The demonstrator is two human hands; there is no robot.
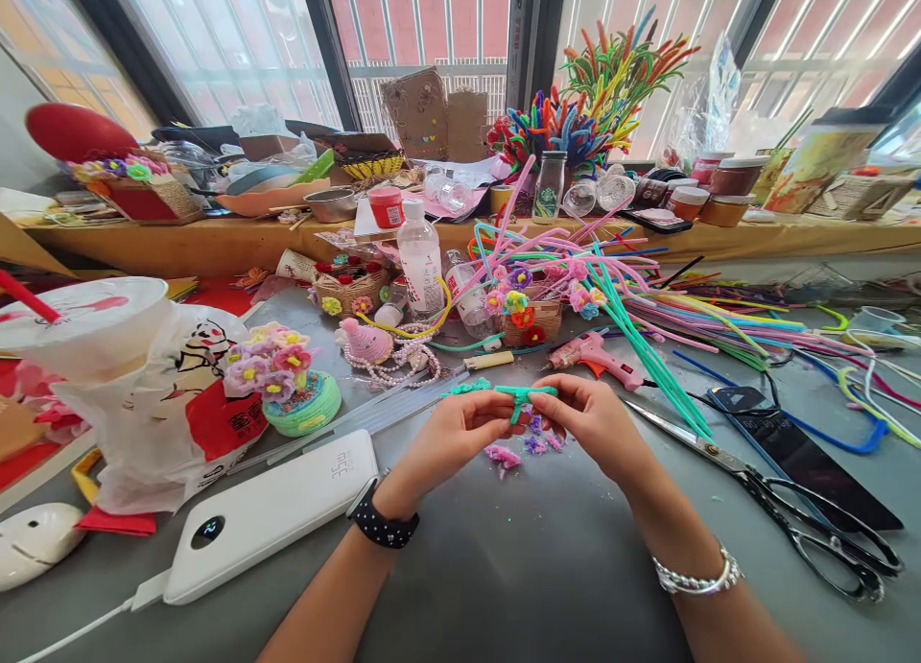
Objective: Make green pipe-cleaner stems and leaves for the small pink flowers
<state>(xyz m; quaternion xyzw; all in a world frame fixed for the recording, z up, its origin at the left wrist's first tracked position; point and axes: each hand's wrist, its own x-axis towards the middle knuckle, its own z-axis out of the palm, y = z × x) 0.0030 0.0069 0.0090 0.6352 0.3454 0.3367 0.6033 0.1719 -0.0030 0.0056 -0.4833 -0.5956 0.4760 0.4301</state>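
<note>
My left hand (460,433) and my right hand (586,418) meet over the grey table (518,548), fingers pinched together on a teal pipe cleaner (514,394) bent into a small shape between them. A black dotted watch band is on my left wrist, a silver bracelet on my right. Small pink and purple fuzzy scraps (522,449) lie on the table just under my fingers. A pink glue gun (594,356) lies just beyond my right hand.
Black scissors (784,509) and a dark phone (798,452) lie to the right. A white power bank (270,514) lies on the left, near a plastic bag (154,404) and a pipe-cleaner flower pot (288,385). Loose coloured pipe cleaners (683,318), bottles and baskets crowd the back.
</note>
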